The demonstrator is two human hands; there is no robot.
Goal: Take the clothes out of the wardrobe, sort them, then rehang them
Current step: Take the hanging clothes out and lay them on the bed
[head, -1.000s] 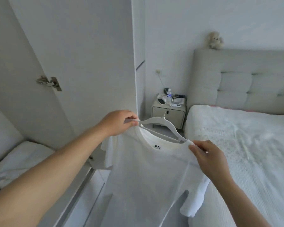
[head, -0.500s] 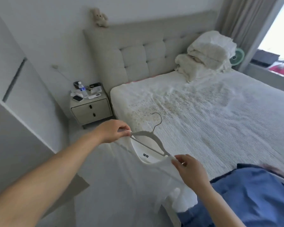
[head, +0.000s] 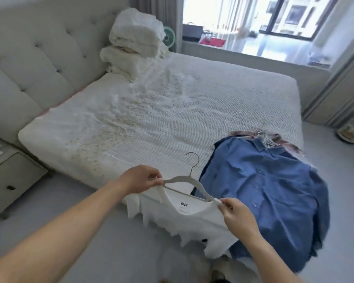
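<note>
A white T-shirt (head: 194, 223) hangs on a pale hanger (head: 184, 180) with a metal hook, held over the near edge of the bed (head: 143, 111). My left hand (head: 140, 179) pinches the hanger's left end and the shirt's shoulder. My right hand (head: 236, 216) pinches the right shoulder at the hanger's other end. Just right of the T-shirt, a blue button shirt (head: 268, 193) lies on top of a pile of hung clothes on the bed's near right corner, with several hanger hooks (head: 263, 137) showing at its collar.
Folded white bedding (head: 135, 41) is stacked against the padded headboard (head: 35, 58). A bedside cabinet (head: 6, 174) stands at the left. Grey floor (head: 119, 242) runs along the bed's near side. A window sill with small items (head: 211, 40) lies beyond the bed.
I have turned right from the wardrobe door to the bed, carrying the T-shirt on its hanger in both hands. The blue shirt pile has come fully into view.
</note>
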